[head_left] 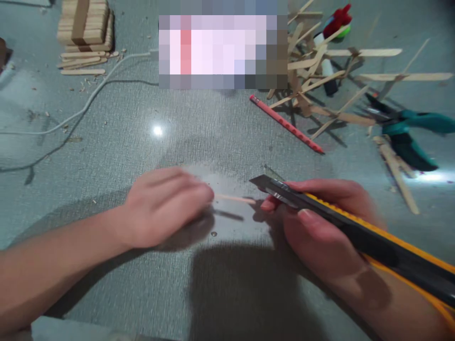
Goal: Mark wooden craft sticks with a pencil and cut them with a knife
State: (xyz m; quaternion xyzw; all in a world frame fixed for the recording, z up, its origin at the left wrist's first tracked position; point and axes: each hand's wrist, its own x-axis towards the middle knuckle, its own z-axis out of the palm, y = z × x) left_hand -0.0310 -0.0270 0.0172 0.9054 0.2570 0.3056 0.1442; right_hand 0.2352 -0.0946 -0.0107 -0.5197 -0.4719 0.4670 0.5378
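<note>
My left hand [167, 206] is closed around one end of a thin wooden stick [236, 199], which juts out to the right just above the grey-green table [106, 156]. My right hand [320, 222] grips a yellow and black utility knife [355, 227]. Its blade [265, 182] is extended and points left, just above and to the right of the stick's free end. The left hand is blurred by motion.
A red pencil [286, 124] lies behind the hands. Loose craft sticks [320, 61] are heaped at the back right, with teal pliers [405, 130] beside them. A bundle of stacked sticks [85, 23] sits at the back left, and a white cord [92, 94] trails across the left side.
</note>
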